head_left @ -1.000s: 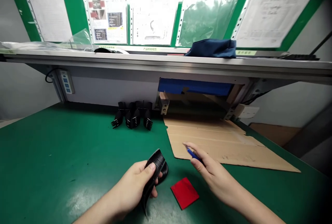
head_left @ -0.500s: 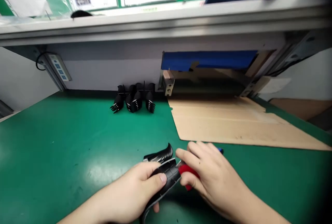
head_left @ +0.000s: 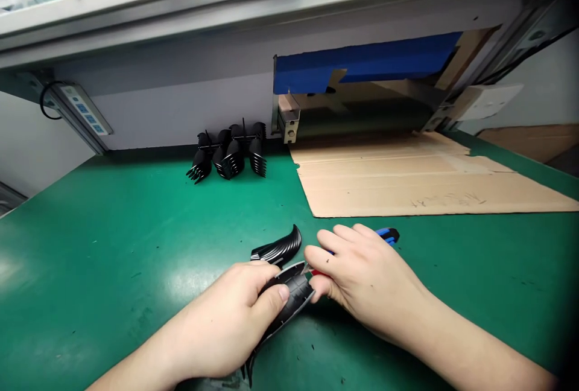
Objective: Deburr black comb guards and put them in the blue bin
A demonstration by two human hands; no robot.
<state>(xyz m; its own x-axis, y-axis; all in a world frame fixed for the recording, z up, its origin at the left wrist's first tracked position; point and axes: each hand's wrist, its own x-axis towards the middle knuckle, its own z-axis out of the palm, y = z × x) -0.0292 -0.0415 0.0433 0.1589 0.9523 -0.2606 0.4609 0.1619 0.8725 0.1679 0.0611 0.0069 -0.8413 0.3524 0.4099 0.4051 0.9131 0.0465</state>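
Note:
My left hand (head_left: 230, 318) is closed around a black plastic comb-guard housing (head_left: 289, 294) near the front of the green table. My right hand (head_left: 362, 276) is pressed against the housing's right end, fingers pinched on a red piece (head_left: 316, 272) of which only a sliver shows. A blue and black pen (head_left: 386, 234) sticks out behind the right hand's fingers. A second black curved comb piece (head_left: 278, 248) lies on the table just behind the housing.
Several black comb guards (head_left: 228, 155) stand at the back wall. A flattened cardboard sheet (head_left: 420, 180) lies at the back right below a blue-edged opening (head_left: 362, 68). A power strip (head_left: 84, 116) is mounted at the left. The green table (head_left: 113, 246) spreads all around.
The right hand went from hovering with the pen to picking up the red piece and bringing it against the housing. The view tilted down. A second comb piece now lies behind the housing.

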